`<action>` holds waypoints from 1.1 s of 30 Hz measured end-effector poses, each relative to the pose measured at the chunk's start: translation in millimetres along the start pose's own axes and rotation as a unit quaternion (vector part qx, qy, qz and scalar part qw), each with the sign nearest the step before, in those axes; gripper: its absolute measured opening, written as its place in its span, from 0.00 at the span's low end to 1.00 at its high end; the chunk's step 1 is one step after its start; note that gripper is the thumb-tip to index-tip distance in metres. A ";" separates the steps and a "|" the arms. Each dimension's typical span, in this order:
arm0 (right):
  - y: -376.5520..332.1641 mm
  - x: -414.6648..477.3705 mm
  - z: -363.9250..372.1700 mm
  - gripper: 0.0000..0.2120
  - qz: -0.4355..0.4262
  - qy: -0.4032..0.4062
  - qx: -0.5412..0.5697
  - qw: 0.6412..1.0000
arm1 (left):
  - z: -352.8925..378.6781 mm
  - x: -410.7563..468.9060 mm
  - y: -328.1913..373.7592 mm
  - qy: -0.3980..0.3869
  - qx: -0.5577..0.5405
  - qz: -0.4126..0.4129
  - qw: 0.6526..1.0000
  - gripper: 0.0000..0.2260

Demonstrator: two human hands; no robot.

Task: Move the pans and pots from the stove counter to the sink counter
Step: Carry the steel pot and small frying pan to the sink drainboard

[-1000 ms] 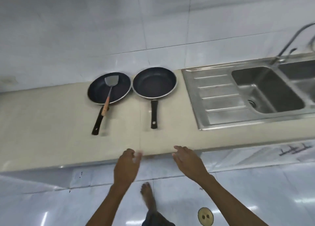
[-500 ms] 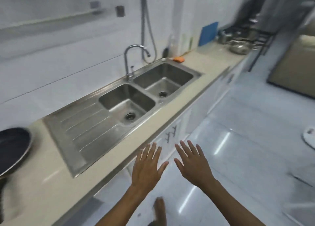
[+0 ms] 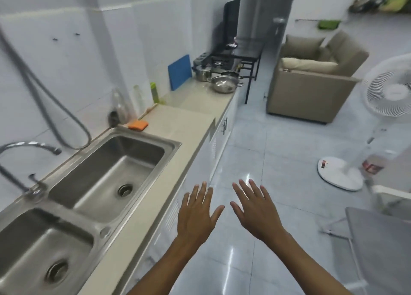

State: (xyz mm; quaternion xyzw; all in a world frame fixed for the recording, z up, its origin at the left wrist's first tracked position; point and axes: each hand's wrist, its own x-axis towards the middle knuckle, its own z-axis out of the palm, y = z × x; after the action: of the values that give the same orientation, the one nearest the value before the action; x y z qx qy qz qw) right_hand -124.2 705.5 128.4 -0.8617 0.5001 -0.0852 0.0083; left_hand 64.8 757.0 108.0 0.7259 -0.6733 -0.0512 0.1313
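Far down the beige counter (image 3: 195,98), a shiny steel wok-like pan (image 3: 224,84) with two side handles sits near the edge. A dark pan (image 3: 231,74) lies just behind it, and a lidded steel pot (image 3: 202,72) stands to their left beside the gas stove (image 3: 219,61). My left hand (image 3: 197,214) and my right hand (image 3: 255,212) are both empty with fingers spread, held over the floor in front of the cabinets, far short of the pots. The double steel sink (image 3: 89,183) fills the near left.
A blue cutting board (image 3: 179,72) leans on the wall by the pot. An orange sponge (image 3: 138,124) and bottles (image 3: 155,92) sit behind the sink. A tan armchair (image 3: 311,81), a white standing fan (image 3: 387,107) and a grey table corner (image 3: 382,239) stand to the right of the tiled floor.
The view has swung right, from two black pans left of the sink to the far stove end of the counter. Both hands stay empty and have spread open.
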 end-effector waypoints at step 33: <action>549.3 746.4 102.3 0.24 0.009 -0.031 -0.009 0.999 | 191.5 895.3 151.1 -0.045 -0.032 -0.044 0.997 0.40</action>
State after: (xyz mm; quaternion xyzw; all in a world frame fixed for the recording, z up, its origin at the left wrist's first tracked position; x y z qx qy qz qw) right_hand -218.8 -220.6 76.2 -0.8595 0.5080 -0.0540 0.0168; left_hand -50.0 -162.3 55.0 0.7471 -0.6439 -0.1112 0.1220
